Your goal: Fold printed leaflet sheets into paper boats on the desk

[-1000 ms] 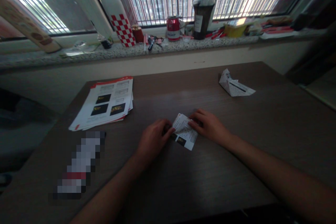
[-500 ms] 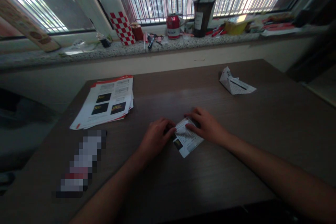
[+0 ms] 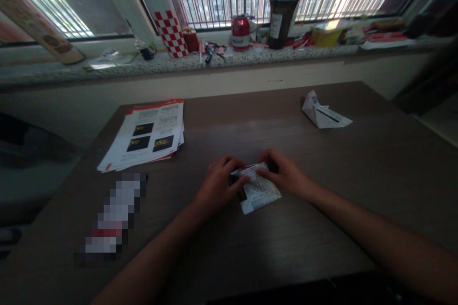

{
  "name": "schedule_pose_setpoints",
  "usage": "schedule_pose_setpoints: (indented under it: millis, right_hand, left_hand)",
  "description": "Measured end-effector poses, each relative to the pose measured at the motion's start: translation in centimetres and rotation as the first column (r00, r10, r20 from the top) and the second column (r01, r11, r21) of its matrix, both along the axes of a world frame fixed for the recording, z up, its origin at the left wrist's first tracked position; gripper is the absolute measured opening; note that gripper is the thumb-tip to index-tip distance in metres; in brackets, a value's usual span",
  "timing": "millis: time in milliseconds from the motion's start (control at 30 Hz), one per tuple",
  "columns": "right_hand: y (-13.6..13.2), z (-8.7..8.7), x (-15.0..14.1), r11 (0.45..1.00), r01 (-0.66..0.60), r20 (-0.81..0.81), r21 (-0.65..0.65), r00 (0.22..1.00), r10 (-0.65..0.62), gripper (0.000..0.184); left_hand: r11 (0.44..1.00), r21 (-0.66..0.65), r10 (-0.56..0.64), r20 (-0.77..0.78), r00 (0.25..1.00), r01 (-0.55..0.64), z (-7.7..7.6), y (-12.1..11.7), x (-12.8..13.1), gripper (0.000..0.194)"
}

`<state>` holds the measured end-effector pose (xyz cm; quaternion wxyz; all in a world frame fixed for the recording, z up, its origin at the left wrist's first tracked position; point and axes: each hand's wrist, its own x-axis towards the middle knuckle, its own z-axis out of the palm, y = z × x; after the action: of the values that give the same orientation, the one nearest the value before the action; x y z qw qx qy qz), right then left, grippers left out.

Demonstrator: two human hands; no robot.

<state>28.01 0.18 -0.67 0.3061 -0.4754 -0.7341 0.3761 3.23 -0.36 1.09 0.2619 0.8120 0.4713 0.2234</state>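
A small folded sheet of printed paper (image 3: pixel 260 192) lies at the middle of the brown table (image 3: pixel 229 243). My left hand (image 3: pixel 221 182) grips its left upper edge, thumb on top and fingers curled behind. On the opposite side, my right hand (image 3: pixel 283 170) pinches the upper right edge with the thumb over the print. The fingertips behind the paper are partly hidden. Farther back on the right stands a folded paper shape (image 3: pixel 324 113) with a raised point, touched by neither hand.
A stack of printed sheets (image 3: pixel 146 136) lies at the back left. Nearer me is a pixelated flat object (image 3: pixel 116 214). Along the windowsill (image 3: pixel 250 57) stand a checkered bottle (image 3: pixel 170 33), a red can (image 3: pixel 240 33), a dark cup (image 3: pixel 281 21) and a yellow container (image 3: pixel 325 35).
The folded paper has turned so its top edge lies more level. My left thumb has moved right, onto its face. The whole view has shifted slightly.
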Motion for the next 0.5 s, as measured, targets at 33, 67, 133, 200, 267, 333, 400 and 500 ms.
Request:
schedule_pose_setpoints:
  millis: [33,67,133,200,267,333,400,500]
  right_hand:
    - [-0.1,0.1,0.0,1.0,0.005,-0.047,-0.029,0.999,-0.006,0.023]
    - [-0.2,0.1,0.0,0.999,0.016,-0.086,-0.042,0.996,-0.019,0.024]
    - [-0.3,0.3,0.0,0.998,0.042,-0.143,-0.053,0.988,-0.049,0.025]
    - [-0.3,0.4,-0.1,0.996,0.054,-0.185,-0.077,0.98,-0.068,0.027]
    - [-0.5,0.6,-0.2,0.99,0.058,-0.227,-0.132,0.97,-0.087,0.029]
    - [-0.7,0.7,-0.4,0.98,0.058,-0.263,-0.192,0.959,-0.108,0.028]
    - [-0.9,0.9,-0.5,0.973,0.058,-0.277,-0.222,0.953,-0.12,0.027]
    - [-1.1,1.2,-0.5,0.977,0.068,-0.25,-0.202,0.961,-0.118,0.026]
  left_hand:
    - [0.999,-0.031,-0.008,0.045,0.999,0.009,0.0,0.0,0.0,0.019]
    - [0.997,-0.075,-0.01,0.094,0.996,0.017,0.1,0.0,0.0,0.018]
    - [0.986,-0.164,0.01,0.188,0.982,0.022,0.2,-0.1,0.1,0.017]
    - [0.979,-0.205,0.039,0.258,0.965,0.016,0.3,-0.2,0.2,0.017]
    - [0.98,-0.2,0.059,0.305,0.95,0.004,0.4,-0.3,0.2,0.018]
    - [0.981,-0.196,0.072,0.329,0.942,-0.007,0.5,-0.4,0.2,0.02]
    - [0.981,-0.193,0.084,0.344,0.935,-0.017,0.6,-0.4,0.2,0.02]
    - [0.98,-0.196,0.099,0.351,0.931,-0.03,0.7,-0.5,0.3,0.018]
